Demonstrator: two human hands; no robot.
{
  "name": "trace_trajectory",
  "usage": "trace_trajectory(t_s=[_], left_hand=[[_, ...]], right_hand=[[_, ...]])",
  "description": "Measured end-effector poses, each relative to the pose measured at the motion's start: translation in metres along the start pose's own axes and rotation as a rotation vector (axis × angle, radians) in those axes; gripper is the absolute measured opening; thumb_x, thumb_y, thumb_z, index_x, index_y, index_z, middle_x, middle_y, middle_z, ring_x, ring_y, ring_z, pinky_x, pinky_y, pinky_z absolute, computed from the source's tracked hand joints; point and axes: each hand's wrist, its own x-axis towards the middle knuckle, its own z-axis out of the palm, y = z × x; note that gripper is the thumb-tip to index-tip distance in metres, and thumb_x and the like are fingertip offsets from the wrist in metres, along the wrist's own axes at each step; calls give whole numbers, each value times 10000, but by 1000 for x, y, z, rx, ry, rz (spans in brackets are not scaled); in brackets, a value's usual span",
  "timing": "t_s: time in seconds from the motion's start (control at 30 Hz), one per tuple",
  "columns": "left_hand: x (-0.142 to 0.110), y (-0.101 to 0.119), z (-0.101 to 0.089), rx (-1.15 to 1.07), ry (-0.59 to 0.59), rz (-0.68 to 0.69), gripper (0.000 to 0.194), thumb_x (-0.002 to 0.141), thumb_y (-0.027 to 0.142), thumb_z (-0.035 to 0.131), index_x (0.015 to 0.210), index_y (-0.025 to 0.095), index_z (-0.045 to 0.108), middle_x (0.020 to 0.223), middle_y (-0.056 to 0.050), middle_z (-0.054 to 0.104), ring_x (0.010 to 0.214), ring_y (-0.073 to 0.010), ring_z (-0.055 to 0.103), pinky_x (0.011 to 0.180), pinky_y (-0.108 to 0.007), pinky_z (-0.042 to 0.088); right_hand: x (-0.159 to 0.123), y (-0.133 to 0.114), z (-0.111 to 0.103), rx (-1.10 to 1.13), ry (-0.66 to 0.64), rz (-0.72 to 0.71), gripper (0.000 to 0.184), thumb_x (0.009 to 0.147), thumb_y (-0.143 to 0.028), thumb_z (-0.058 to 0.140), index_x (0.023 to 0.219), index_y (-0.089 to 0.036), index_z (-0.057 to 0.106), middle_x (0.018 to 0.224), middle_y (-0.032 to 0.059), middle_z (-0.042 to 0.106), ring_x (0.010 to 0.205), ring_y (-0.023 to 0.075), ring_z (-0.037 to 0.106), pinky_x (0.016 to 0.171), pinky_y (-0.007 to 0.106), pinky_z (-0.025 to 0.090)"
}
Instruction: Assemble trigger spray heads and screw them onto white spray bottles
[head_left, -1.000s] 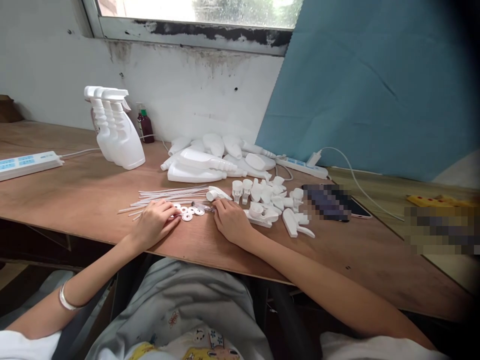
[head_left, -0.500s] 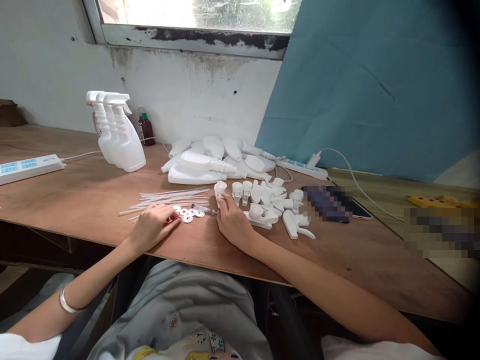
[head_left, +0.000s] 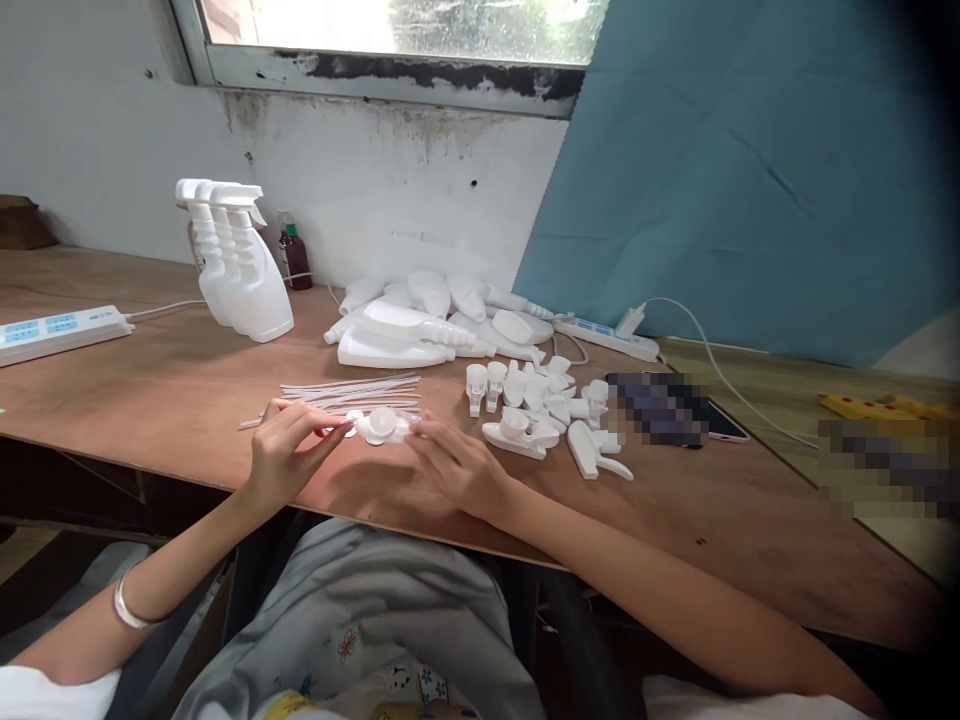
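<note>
My left hand (head_left: 289, 448) is raised a little above the wooden table (head_left: 172, 390), fingers pinched on a small white washer. My right hand (head_left: 457, 462) holds a white spray-nozzle cap (head_left: 381, 424) between the two hands, its fingers closed round it. The pinched washer touches the cap's left side. Thin white dip tubes (head_left: 349, 388) lie just behind the hands. Loose white trigger heads (head_left: 536, 400) sit to the right of my right hand.
Assembled white spray bottles (head_left: 236, 260) stand at the back left; empty bottles (head_left: 420, 320) lie in a pile at centre back. A power strip (head_left: 56, 332) lies far left, another (head_left: 604, 335) by the blue board. A phone (head_left: 667, 405) rests right of the parts.
My right hand picked up a white cap and brought it left toward the middle. My left hand lifted off the table with a washer and met the cap.
</note>
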Motion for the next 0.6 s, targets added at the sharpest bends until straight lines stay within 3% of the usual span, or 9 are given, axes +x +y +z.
trace_trajectory(t_s=[0.07, 0.2, 0.5, 0.6], left_hand=[[0, 3, -3, -60, 14, 87, 81, 763, 138, 627, 791, 202, 586, 701, 24, 650, 620, -113, 579, 651, -292, 376], [-1, 8, -7, -171, -93, 239, 150, 764, 124, 621, 884, 206, 587, 762, 11, 659, 659, -123, 584, 637, -296, 378], [-3, 7, -8, -103, -143, 298, 177, 779, 165, 608, 937, 246, 615, 778, 9, 653, 678, -125, 556, 648, -302, 383], [0, 8, -7, -74, -168, 298, 169, 796, 173, 593, 944, 253, 616, 817, 4, 656, 711, -128, 553, 673, -306, 383]], right_hand=[[-1, -4, 0, 73, 4, -81, 188, 857, -81, 439, 984, -121, 571, 938, 77, 637, 956, 153, 608, 952, 303, 486], [-1, -6, 1, 153, 17, -205, 143, 857, -106, 465, 923, -115, 591, 890, 68, 661, 926, 151, 628, 921, 296, 517], [1, -3, -1, 182, -9, -107, 163, 883, -178, 437, 865, -149, 596, 864, 57, 659, 904, 133, 631, 884, 288, 531], [2, -2, 0, 191, -9, -136, 146, 872, -203, 465, 854, -138, 594, 837, 61, 655, 895, 142, 629, 881, 292, 529]])
